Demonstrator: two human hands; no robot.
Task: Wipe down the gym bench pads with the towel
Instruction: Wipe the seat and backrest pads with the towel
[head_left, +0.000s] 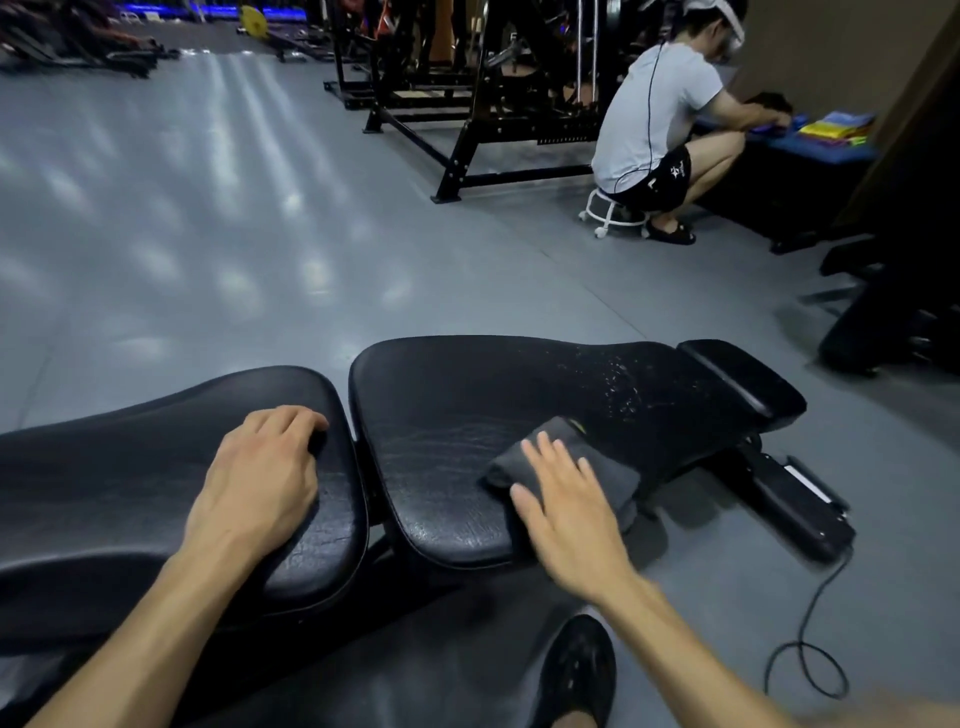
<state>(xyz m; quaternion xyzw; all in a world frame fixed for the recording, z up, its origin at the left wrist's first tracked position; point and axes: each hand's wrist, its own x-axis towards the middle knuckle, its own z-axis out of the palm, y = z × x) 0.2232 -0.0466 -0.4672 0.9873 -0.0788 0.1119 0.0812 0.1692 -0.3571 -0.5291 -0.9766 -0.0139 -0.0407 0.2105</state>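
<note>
Flat right hand (569, 512) on towel (597, 467)

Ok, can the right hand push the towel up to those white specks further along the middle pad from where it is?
Probably yes. The right hand lies flat on the grey towel on the middle pad, and the white specks sit just beyond the towel on the same pad, with nothing between them.
</note>
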